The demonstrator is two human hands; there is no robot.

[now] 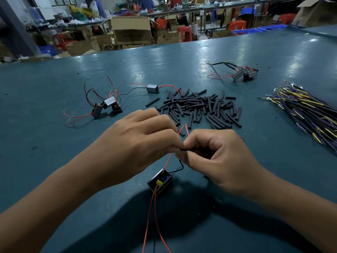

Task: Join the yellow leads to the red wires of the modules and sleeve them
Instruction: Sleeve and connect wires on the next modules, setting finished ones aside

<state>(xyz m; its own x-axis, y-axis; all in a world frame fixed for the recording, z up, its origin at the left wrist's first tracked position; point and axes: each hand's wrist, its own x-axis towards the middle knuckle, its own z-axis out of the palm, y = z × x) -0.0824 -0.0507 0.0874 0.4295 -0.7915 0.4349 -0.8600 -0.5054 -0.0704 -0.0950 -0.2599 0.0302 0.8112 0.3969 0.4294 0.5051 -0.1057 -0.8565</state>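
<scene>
A small black module (160,180) lies on the green table (54,161) just below my hands, with red wires (151,212) trailing toward me. My left hand (140,143) and my right hand (217,157) meet above it. Both pinch a thin black piece (186,150), a wire or sleeve, where red wire ends (183,129) stick up between the fingertips. What lies inside my right fist is hidden. A pile of black sleeves (200,108) lies just beyond my hands.
Three modules with red wires (107,105) sit at the left and a single one (152,88) behind the sleeves. Joined modules (242,73) lie far right. A bundle of yellow and purple leads (306,114) stretches along the right edge. Boxes and stools stand beyond the table.
</scene>
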